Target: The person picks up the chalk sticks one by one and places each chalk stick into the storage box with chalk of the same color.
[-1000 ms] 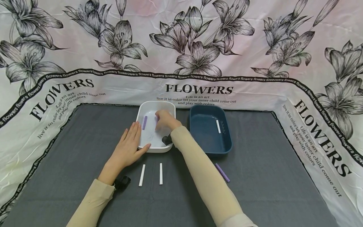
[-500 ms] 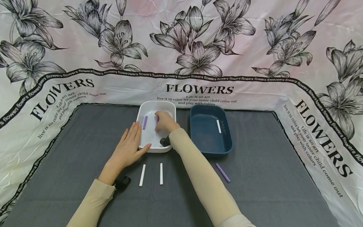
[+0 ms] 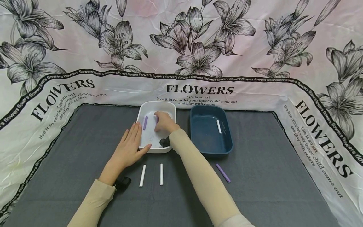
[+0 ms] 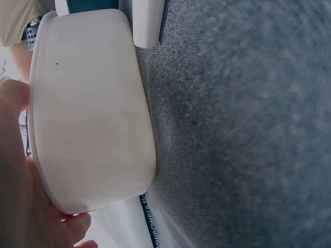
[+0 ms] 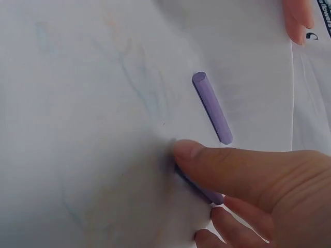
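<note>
A grey worktop spreads before me, bordered by a pale cloth printed with dark line-drawn lilies and the word FLOWERS. On it a white tray stands near the far edge, with a blue tray just to its right. My left hand lies along the white tray's left rim, fingers straight, thumb at the near corner; that grip is relaxed, only resting on the tray. My right arm reaches forward in its beige sleeve, and my right hand dips inside the white tray, pinching a purple stick between thumb and fingers. Most of that stick hides under my thumb, and I cannot tell whether it touches the tray floor. A second purple stick lies in the tray, just left of my grip. A white stick lies in the blue tray, two white ones sit on the worktop nearer me, and a third purple stick lies to the right of my forearm.
</note>
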### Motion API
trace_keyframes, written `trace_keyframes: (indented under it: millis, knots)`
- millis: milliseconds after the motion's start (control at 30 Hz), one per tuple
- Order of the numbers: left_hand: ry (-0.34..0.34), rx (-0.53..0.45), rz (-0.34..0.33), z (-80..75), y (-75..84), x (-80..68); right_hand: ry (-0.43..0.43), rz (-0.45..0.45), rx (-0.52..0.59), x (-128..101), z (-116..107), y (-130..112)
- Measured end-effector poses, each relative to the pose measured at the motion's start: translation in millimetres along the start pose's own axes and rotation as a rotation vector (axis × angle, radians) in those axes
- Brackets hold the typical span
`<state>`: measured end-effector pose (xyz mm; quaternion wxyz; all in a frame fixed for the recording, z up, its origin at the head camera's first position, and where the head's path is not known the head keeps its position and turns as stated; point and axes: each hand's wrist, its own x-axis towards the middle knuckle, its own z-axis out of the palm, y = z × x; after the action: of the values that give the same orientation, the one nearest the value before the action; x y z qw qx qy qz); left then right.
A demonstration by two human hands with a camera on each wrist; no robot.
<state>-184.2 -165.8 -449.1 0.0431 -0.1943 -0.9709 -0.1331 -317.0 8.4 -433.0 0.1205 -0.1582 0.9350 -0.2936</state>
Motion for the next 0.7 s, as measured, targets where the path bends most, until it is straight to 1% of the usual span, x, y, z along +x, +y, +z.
trace_keyframes:
  millis: [400,567,700]
  knots:
    - [0.01,-0.006,0.009,1.1,1.4,0.0,-0.006,0.014,0.041,-4,-2,-3]
    - [-0.002,0.001,0.003,1.8,0.8,0.2,0.011,0.025,0.02,-7,-10,-6]
    - [-0.008,0.001,-0.004,1.2,0.3,0.1,0.024,0.024,0.025,-8,-19,-9]
